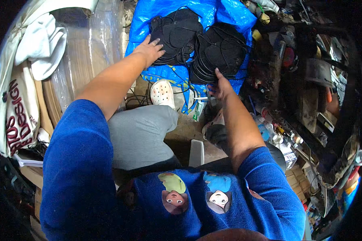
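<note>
Two stacks of flat black pieces with thin black cords and small eyelets lie side by side on a blue plastic sheet or bag point(141, 24). My left hand point(149, 51) rests on the near left edge of the left stack point(176, 34), its fingers spread. At the near edge of the right stack point(225, 50), my right hand point(221, 86) has one finger pointing up against the pieces. Its other fingers are apart and partly hidden, and I see nothing held in it. Loose cords hang over the near edges of both stacks.
Below the stacks are my white clog point(163, 91) and a small green and white packet point(198, 110). Plastic-wrapped cardboard point(84, 52) stands on the left, beside a white cloth point(42, 44). Dark metal framing point(305, 108) and clutter with small bottles point(275, 136) fill the right side.
</note>
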A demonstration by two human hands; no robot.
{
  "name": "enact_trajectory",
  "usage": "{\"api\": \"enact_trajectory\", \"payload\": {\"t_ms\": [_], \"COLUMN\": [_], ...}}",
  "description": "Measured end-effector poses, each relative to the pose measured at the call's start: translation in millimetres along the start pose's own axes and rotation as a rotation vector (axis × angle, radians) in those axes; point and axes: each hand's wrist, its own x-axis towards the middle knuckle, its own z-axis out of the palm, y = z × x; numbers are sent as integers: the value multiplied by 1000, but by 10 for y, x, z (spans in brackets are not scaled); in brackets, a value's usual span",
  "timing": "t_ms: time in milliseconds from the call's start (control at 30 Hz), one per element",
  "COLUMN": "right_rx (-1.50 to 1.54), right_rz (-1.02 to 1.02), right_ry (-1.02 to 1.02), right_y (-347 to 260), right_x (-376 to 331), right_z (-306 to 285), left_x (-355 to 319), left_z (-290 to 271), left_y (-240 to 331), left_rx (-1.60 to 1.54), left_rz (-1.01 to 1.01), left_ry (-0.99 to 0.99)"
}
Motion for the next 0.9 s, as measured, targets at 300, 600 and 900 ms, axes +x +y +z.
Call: {"api": "enact_trajectory", "payload": {"t_ms": [300,600,900], "right_rx": [125,-135,-252], "right_rz": [-182,-446,-456], "right_ry": [128,313,278], "right_y": [56,242,147], "right_x": [136,277,36], "right_z": [38,-233,-402], "left_x": [83,-123,-766], "left_z": [479,112,-241], "left_y": [48,-160,-297], "left_rx": [-273,-378,-297], "left_rz": [-152,-157,-196], "left_ry": [311,633,559]}}
